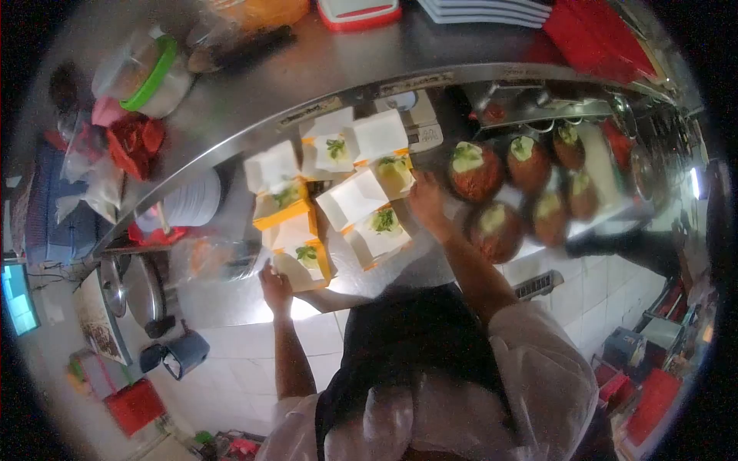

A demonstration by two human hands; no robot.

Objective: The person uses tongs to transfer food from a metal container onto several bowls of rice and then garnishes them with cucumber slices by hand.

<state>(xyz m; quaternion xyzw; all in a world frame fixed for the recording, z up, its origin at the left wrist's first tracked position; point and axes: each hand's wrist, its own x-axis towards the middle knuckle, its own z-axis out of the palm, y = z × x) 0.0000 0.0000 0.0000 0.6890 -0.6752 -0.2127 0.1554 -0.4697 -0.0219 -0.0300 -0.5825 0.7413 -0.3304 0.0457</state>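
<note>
Several open takeaway boxes, white inside and yellow outside, stand grouped on the steel counter, with green leaves in them. My left hand (277, 289) is at the outer corner of the front left takeaway box (302, 263), its fingers closed at the edge. On the other side, my right hand (428, 204) has its fingers bent against the side of the back right takeaway box (394, 173). Between them is the front right takeaway box (378, 234), its lid raised. The fingertips of both hands are partly hidden.
Several reddish-brown bowls (477, 172) with pale green tops stand at the right. A small scale (424, 137) is behind the boxes. A raised steel shelf (254, 100) crosses the back, holding a green-rimmed tub (157, 77) and white plates (486, 11). Stacked white dishes (194, 198) stand left.
</note>
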